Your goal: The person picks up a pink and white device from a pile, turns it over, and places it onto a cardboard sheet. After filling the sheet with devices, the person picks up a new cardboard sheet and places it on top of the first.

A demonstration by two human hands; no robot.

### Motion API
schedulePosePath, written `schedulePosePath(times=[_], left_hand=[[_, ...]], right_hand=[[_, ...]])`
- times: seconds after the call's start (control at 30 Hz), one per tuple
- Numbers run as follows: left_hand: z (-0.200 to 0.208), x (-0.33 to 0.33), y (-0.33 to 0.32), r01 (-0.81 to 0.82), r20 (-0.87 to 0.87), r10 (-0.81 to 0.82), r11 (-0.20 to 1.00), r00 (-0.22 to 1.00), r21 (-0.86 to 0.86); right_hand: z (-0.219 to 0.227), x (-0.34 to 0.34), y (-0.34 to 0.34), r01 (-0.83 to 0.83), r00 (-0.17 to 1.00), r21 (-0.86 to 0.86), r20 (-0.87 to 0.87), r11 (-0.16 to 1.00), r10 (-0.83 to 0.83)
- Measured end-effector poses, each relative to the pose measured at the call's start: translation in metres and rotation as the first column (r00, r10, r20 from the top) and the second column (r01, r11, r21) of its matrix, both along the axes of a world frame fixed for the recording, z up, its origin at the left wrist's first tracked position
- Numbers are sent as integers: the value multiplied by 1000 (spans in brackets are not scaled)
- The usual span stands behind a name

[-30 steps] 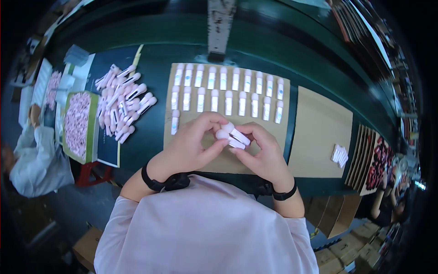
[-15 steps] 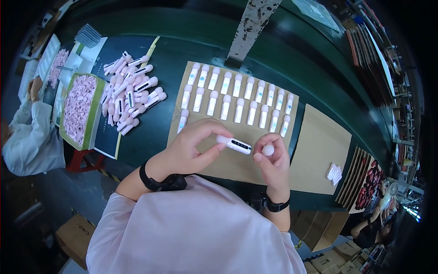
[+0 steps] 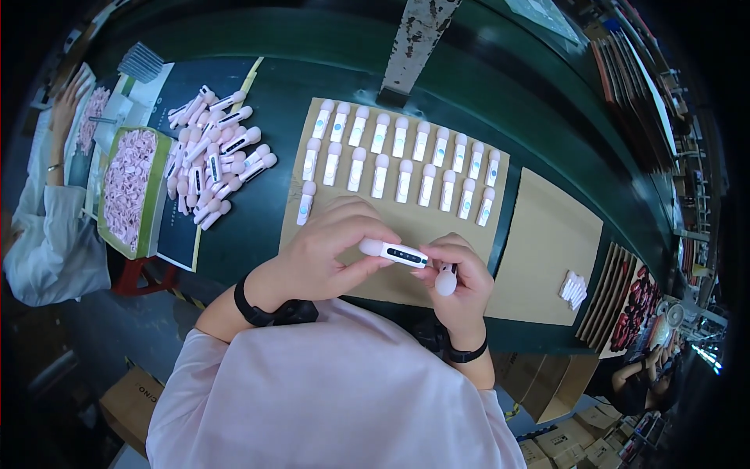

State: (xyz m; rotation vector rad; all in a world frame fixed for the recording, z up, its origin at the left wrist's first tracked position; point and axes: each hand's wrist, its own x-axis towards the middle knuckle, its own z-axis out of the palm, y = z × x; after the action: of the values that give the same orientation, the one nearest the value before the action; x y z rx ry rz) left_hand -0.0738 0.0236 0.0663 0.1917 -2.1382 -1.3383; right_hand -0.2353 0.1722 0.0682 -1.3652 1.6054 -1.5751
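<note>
My left hand (image 3: 332, 246) pinches a small pale-pink wand massager (image 3: 403, 254) between thumb and fingers, its black button panel facing up and its round head toward the left. My right hand (image 3: 467, 293) is closed round a second wand massager (image 3: 445, 282), whose round head sticks out toward me. The right thumb and fingertips also touch the tail end of the first one. Both hands are over a brown cardboard sheet (image 3: 375, 291). Beyond them, several wand massagers (image 3: 380, 177) lie on it in rows, some with a blue round mark.
To the left lie a heap of wand massagers (image 3: 212, 160) and a green-edged box of small pink parts (image 3: 129, 184). A co-worker's arm (image 3: 58, 148) is at far left. A second cardboard sheet (image 3: 539, 242) holds small white pieces (image 3: 573, 290). A metal post (image 3: 414, 51) stands behind.
My right hand has moved left and its fingertips now meet the end of the massager in my left hand. The right-held massager's head has tipped downward. The co-worker's hand has moved away from me.
</note>
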Motion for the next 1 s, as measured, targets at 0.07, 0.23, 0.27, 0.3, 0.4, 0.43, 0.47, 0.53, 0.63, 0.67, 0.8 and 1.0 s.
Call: schedulePosePath(times=[0.07,0.23,0.27,0.3,0.4,0.43,0.47,0.53,0.63,0.67,0.8,1.0], left_hand=[[0,-1,0,0,-32,-1,1000,999,-20],[1,-1,0,7,5,-7,1000,1000,-5],[1,-1,1,20,18,-21,996,1000,89],[1,-2,2,31,29,-37,983,999,182],[-4,-5,-1,90,-22,-91,877,996,472],[-9,-7,-4,148,-90,-117,751,989,644],[-14,-7,-5,204,-164,-121,593,979,779],[-23,-12,-4,188,-166,-87,512,982,838],[-22,3,-13,168,-173,-16,343,985,924],[-19,11,-16,58,-87,40,465,995,884],[5,45,-38,-472,3,483,855,876,213],[13,116,-86,-792,-400,770,217,498,-570]], right_hand=[[0,0,0,-3,1000,3,-1,1000,3],[0,-1,1,8,1000,0,2,1000,-8],[-1,-1,1,9,1000,-1,9,1000,-9],[-2,-1,1,9,1000,-2,17,1000,-9],[-8,4,-2,-24,1000,-23,12,999,24],[-8,6,-4,-46,999,-36,12,998,47],[-9,8,-6,-70,997,-44,14,997,71],[-9,13,-7,-58,998,58,23,997,57],[-25,16,-3,-58,993,65,110,996,50],[-30,14,1,-10,982,53,187,999,0],[-29,5,14,27,974,106,221,994,-50],[-28,-4,21,179,965,186,157,966,-209]])
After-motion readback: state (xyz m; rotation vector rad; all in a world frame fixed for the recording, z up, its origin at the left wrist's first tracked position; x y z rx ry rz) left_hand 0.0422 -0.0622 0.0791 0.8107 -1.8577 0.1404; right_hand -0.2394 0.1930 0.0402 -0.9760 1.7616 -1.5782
